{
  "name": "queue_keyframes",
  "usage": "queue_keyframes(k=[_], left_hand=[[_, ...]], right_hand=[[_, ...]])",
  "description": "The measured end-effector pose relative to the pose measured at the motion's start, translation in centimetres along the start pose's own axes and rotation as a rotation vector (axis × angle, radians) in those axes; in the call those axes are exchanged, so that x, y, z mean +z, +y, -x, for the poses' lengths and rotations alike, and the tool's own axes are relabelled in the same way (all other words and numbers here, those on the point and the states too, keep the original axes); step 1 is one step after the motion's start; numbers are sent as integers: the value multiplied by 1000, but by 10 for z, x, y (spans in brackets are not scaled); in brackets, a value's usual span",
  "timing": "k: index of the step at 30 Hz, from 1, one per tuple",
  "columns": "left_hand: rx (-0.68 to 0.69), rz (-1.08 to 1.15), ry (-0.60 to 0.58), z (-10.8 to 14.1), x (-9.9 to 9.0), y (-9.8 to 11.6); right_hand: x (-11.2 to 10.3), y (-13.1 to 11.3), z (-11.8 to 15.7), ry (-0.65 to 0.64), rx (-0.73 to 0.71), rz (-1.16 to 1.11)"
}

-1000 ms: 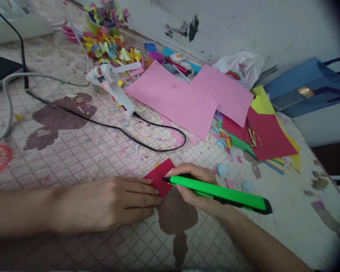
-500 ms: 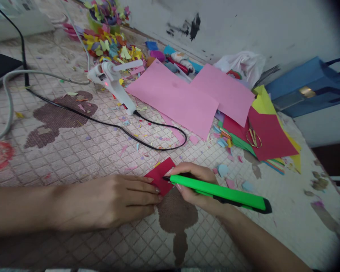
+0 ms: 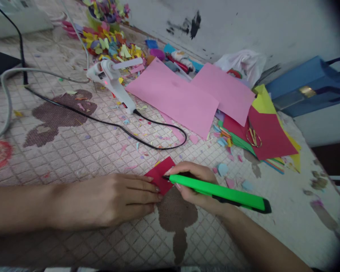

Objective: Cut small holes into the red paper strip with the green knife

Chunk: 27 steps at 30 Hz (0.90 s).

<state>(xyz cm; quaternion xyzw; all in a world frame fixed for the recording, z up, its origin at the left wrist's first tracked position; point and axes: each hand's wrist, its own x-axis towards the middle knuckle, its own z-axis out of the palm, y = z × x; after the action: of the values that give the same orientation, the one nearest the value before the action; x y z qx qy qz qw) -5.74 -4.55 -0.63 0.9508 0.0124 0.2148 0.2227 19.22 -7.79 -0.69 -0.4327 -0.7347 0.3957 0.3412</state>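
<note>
My left hand lies flat, its fingers stretched out and their tips pressing on a small piece of red paper. The paper rests on the patterned tablecloth. My right hand is closed around a bright green utility knife with black ends. Its dark front tip touches or hovers just over the paper, close to my left fingertips; I cannot tell which. The knife's rear end points to the lower right. Part of the paper is hidden under my left fingers.
Beyond my hands, a white glue gun stands with its black cord looping nearby. Pink sheets lie behind. To the right, gold-handled scissors rest on red sheets. Paper flowers, scraps and a blue bag are farther back.
</note>
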Motion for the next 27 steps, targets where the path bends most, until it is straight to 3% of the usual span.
queue_keyframes(k=[18,23,27], left_hand=[[6,-16,-7,2,3,1],[16,-18,0,1,3,0],[3,-48,-10,-1,1,1]], right_hand=[[-6,-1,-4,-100,-28,12],[-2,0,1,71,52,-32],[4,1,7,134,20,17]])
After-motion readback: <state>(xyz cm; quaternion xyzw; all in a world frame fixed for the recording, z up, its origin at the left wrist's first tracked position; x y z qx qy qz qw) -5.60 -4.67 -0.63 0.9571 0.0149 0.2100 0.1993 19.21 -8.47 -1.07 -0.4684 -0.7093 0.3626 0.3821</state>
